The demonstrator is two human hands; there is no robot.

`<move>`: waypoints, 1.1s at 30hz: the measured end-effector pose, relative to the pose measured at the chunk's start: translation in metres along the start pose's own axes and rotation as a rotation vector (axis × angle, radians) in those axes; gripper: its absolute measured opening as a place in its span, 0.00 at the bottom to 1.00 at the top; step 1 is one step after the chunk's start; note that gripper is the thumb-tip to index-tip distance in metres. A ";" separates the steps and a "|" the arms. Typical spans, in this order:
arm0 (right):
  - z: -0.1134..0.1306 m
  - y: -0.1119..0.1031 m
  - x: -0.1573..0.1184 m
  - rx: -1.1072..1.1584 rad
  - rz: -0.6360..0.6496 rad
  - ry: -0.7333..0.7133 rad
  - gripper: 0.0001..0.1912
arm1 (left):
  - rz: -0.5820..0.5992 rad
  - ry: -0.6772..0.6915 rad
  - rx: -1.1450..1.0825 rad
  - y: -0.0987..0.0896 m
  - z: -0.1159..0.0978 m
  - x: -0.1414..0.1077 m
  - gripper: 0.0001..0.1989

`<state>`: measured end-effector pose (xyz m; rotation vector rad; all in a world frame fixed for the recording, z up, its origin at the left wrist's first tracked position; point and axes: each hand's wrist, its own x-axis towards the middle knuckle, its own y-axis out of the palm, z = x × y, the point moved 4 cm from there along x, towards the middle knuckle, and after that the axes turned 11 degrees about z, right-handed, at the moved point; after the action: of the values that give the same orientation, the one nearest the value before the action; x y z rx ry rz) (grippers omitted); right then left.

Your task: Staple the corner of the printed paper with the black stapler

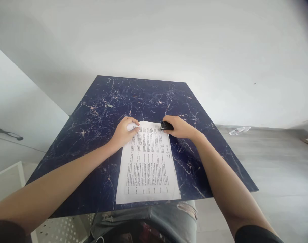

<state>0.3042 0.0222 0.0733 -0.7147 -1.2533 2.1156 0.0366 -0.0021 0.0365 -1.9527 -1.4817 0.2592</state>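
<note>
Printed sheets of paper (148,162) lie on the dark blue marbled table, reaching down to its near edge. My left hand (124,131) pinches the far left corner of the paper between thumb and fingers. In my right hand (180,127) is a black stapler (166,125), its front end at the far right edge of the sheets. Whether its jaws press on the paper cannot be made out. Some handwriting shows along the right margin of the top sheet.
The table (141,94) stands close to a white wall. A small grey piece, perhaps a strip of staples (109,106), lies on its far left part. A clear plastic bottle (240,130) rests on the floor at right. A cabinet handle (8,134) is at left.
</note>
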 end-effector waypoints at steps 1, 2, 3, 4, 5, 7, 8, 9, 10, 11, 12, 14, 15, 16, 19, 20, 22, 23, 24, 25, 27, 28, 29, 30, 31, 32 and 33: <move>0.001 0.000 0.000 -0.001 -0.009 -0.006 0.08 | 0.003 0.007 0.000 0.000 0.000 0.000 0.06; 0.002 0.001 0.001 -0.003 -0.013 -0.010 0.08 | 0.005 0.014 0.002 0.001 0.000 0.001 0.06; 0.002 0.002 0.001 -0.004 -0.016 -0.009 0.08 | 0.005 0.020 0.003 0.001 0.000 0.001 0.07; 0.002 0.002 0.002 -0.006 -0.018 -0.006 0.08 | 0.002 0.023 0.005 0.001 0.001 0.001 0.07; 0.003 0.003 0.003 -0.009 -0.020 -0.004 0.08 | -0.001 0.026 0.005 0.001 0.001 0.002 0.07; 0.003 0.006 0.005 -0.011 -0.022 0.000 0.08 | -0.004 0.033 0.003 0.002 0.001 0.002 0.07; 0.004 0.007 0.006 -0.010 -0.023 0.002 0.08 | -0.002 0.035 0.001 0.002 0.001 0.002 0.07; 0.004 0.008 0.007 -0.008 -0.026 0.004 0.08 | -0.001 0.038 0.000 0.002 0.001 0.002 0.07; 0.004 0.009 0.007 -0.006 -0.028 0.009 0.08 | 0.000 0.039 -0.001 0.002 0.001 0.002 0.07; 0.004 0.009 0.008 -0.005 -0.031 0.015 0.08 | 0.001 0.039 -0.002 0.002 0.000 0.002 0.07; 0.004 0.010 0.008 -0.003 -0.032 0.021 0.08 | 0.001 0.038 -0.002 0.002 0.000 0.002 0.07; 0.005 0.009 0.008 0.006 -0.030 0.018 0.10 | -0.002 0.037 -0.003 0.003 0.001 0.002 0.07; 0.007 0.009 0.008 0.018 -0.031 0.007 0.11 | -0.004 0.038 -0.003 0.003 0.001 0.002 0.07; 0.008 0.008 0.008 0.035 -0.034 -0.007 0.12 | -0.006 0.038 -0.004 0.003 0.001 0.002 0.07; 0.012 0.007 0.009 0.081 -0.059 -0.006 0.18 | -0.012 0.037 -0.009 0.003 0.001 0.002 0.07; 0.012 0.008 0.010 0.080 -0.071 0.016 0.22 | -0.011 0.034 -0.012 0.002 0.001 0.002 0.07; 0.012 0.009 0.011 0.063 -0.092 0.076 0.26 | -0.007 0.030 -0.017 0.002 0.001 0.001 0.07; 0.012 0.010 0.012 0.052 -0.098 0.103 0.26 | -0.004 0.026 -0.018 0.001 0.000 0.001 0.07; 0.013 0.012 0.012 0.038 -0.103 0.124 0.26 | -0.002 0.021 -0.020 0.001 0.000 0.001 0.07; 0.013 0.013 0.013 0.020 -0.108 0.140 0.25 | 0.000 0.015 -0.021 0.001 0.000 0.000 0.07; 0.015 0.015 0.014 -0.038 -0.119 0.156 0.24 | 0.003 0.006 -0.023 0.001 -0.001 0.000 0.07; 0.016 0.016 0.015 -0.071 -0.127 0.158 0.24 | 0.004 0.004 -0.023 0.001 -0.001 0.000 0.07; 0.018 0.016 0.015 -0.099 -0.133 0.158 0.24 | 0.004 0.004 -0.021 0.001 -0.001 0.000 0.07; 0.018 0.016 0.015 -0.118 -0.139 0.157 0.24 | 0.003 0.006 -0.018 0.001 -0.001 0.000 0.07; 0.019 0.017 0.016 -0.128 -0.142 0.158 0.24 | 0.002 0.008 -0.015 0.001 -0.001 0.000 0.07; 0.020 0.017 0.016 -0.131 -0.144 0.160 0.24 | 0.000 0.010 -0.012 0.001 -0.001 0.000 0.07; 0.020 0.017 0.016 -0.130 -0.147 0.167 0.24 | -0.002 0.012 -0.010 0.001 -0.001 0.000 0.07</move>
<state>0.2757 0.0155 0.0639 -0.8111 -1.3178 1.8313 0.0384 -0.0023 0.0364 -1.9570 -1.4801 0.2386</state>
